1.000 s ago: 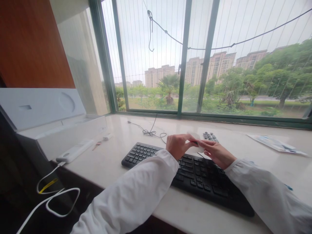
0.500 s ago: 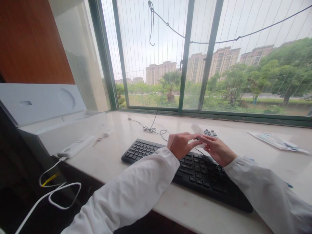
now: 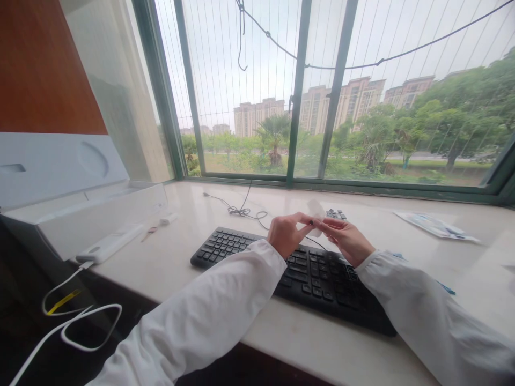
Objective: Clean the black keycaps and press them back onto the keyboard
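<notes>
My left hand [image 3: 286, 235] and my right hand [image 3: 346, 241] meet in the air above a black computer keyboard [image 3: 322, 284]. Both pinch a small white slip [image 3: 316, 215] of paper or film, which stands up from my fingertips. A tiny dark speck [image 3: 311, 222] shows at my left fingertips, too small to name. White sleeves cover both forearms, and the left sleeve hides the keyboard's near left corner. Just behind my hands lies a small cluster of loose black keycaps [image 3: 336, 214].
The pale stone windowsill [image 3: 169, 268] holds a tangled thin black cable [image 3: 239, 212], a white power bank [image 3: 109, 244], an open white box [image 3: 80, 214] and printed papers [image 3: 436, 225]. A white cable [image 3: 68, 321] hangs below the near edge. A green-framed window runs behind.
The whole view has shifted, with everything sitting further left and higher. The white slip now stands more upright between my fingertips, and my hands have drawn slightly closer together.
</notes>
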### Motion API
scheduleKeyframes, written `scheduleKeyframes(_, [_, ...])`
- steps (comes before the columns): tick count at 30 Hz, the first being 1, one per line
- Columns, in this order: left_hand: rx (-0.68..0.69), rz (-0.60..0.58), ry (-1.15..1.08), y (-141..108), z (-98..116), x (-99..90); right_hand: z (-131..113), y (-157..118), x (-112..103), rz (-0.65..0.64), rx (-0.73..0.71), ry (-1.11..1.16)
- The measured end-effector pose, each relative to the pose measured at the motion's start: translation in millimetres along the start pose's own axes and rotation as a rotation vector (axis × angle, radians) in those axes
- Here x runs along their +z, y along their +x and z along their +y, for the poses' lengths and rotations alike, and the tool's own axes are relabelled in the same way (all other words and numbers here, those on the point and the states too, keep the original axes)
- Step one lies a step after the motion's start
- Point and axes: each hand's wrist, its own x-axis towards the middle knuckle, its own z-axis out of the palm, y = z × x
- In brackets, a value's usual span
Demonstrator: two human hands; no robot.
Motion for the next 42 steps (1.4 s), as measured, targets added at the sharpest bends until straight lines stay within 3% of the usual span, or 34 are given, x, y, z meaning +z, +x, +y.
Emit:
scheduleKeyframes(5, [0.027,0.034,0.026,0,-1,0.9,-3,-6,6,-0.049,-0.141,0.034])
scheduleKeyframes(8, [0.038,0.053,0.011,1,1,0.6,-3,-6,7,-0.009,-0.181,0.050])
scheduleKeyframes(19, [-0.044,0.044,-0.028,3,5,-0.7,-3,-4,5,-0.059,-0.107,-0.072])
scheduleKeyframes(26, [-0.067,0.034,-0.025,5,6,-4.1,10,13,-8,0.119,-0.052,-0.181])
scheduleKeyframes(31, [-0.037,-0.007,-0.024,4,6,-3.1,15,20,-11,0.094,0.019,-0.254])
scheduleKeyframes(34, [0.031,0.013,0.030,5,6,-4.9,6,15,-12,0.161,-0.064,-0.387])
scheduleKeyframes(36, [0.082,0.018,0.040,6,6,-6.4,-3,9,-12,0.083,-0.174,-0.425])
scheduleKeyframes(39, [0.140,0.006,0.032,7,5,-7.0,-14,2,-13,-0.166,-0.281,-0.354])
scheduleKeyframes(42, [0.151,-0.008,0.038,7,2,-5.1,-17,-2,-13,-0.244,-0.287,-0.326])
